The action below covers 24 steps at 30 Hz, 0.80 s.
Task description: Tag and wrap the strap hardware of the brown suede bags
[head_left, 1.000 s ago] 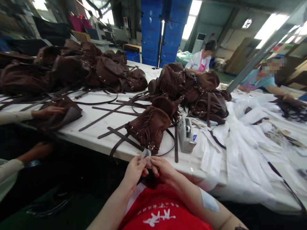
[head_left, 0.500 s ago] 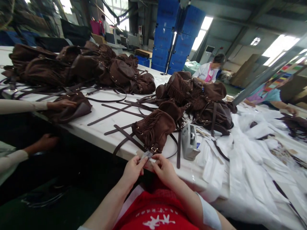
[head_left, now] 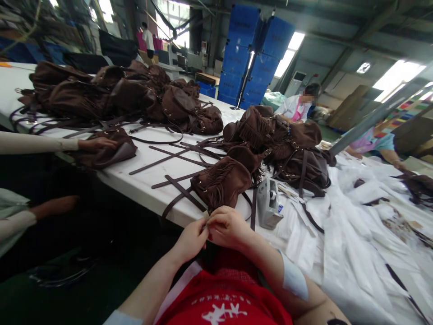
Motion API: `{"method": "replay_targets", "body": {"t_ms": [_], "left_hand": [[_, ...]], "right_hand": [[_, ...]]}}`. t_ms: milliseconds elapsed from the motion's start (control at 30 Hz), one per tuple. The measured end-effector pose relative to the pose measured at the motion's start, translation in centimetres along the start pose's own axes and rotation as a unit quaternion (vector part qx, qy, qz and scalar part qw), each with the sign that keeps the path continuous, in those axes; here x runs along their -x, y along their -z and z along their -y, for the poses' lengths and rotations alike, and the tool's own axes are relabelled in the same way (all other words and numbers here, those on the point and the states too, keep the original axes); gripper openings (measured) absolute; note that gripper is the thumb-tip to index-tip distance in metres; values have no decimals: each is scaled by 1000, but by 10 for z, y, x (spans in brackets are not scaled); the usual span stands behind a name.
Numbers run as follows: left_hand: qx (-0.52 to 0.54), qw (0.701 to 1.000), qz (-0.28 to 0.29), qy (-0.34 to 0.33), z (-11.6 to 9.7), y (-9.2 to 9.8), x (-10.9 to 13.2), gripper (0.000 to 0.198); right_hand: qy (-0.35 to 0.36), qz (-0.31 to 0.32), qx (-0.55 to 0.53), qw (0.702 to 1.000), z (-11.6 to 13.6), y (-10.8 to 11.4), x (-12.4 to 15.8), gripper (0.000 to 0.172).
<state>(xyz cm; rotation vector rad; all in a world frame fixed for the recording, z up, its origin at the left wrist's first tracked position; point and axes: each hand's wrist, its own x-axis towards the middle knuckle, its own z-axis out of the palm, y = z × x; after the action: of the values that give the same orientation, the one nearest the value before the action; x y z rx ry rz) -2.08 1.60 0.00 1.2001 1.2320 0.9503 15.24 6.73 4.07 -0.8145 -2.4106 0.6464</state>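
Observation:
My left hand (head_left: 192, 240) and my right hand (head_left: 230, 225) meet at the table's near edge, just below a brown fringed bag (head_left: 221, 182). The left fingers pinch a small pale piece (head_left: 206, 215), of which only a bit shows. Curled over the same spot, the right fingers are closed and partly cover it; what they grip is too small to name. The bag lies on the white table (head_left: 149, 194) with dark straps (head_left: 184, 189) spread to its left. A grey tape dispenser (head_left: 268, 203) stands to its right.
More brown bags (head_left: 142, 97) are heaped along the table. White plastic wrapping (head_left: 355, 234) covers the right side. A co-worker's hand (head_left: 98, 144) rests on a bag at left. Other people sit beyond the table, near stacked blue crates (head_left: 240, 54) and a slanting metal pole (head_left: 365, 115).
My right hand has moved up and left, against my left fingers, and now covers most of the clear and pale piece. The view has shifted slightly.

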Motion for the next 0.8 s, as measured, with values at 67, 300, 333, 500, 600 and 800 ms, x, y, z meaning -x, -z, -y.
{"method": "replay_targets", "body": {"t_ms": [67, 300, 333, 500, 600, 800], "left_hand": [[-2, 1000, -4, -9, -3, 2, 1, 17], [-11, 999, -34, -12, -10, 4, 3, 17], [-13, 999, -36, -11, -10, 4, 3, 16], [-22, 999, -37, -13, -16, 6, 4, 16], [-25, 999, -37, -10, -20, 9, 5, 15], [-23, 999, -28, 4, -19, 10, 4, 16]], "right_hand": [[-20, 10, -32, 999, -3, -1, -7, 14], [-115, 14, -58, 992, 0, 3, -23, 1], [-144, 21, -62, 987, 0, 6, -26, 8], [-152, 148, -134, 968, -3, 21, -41, 17], [-110, 185, -105, 971, -3, 28, -48, 9], [-8, 192, 59, 980, 12, 29, -52, 14]]}}
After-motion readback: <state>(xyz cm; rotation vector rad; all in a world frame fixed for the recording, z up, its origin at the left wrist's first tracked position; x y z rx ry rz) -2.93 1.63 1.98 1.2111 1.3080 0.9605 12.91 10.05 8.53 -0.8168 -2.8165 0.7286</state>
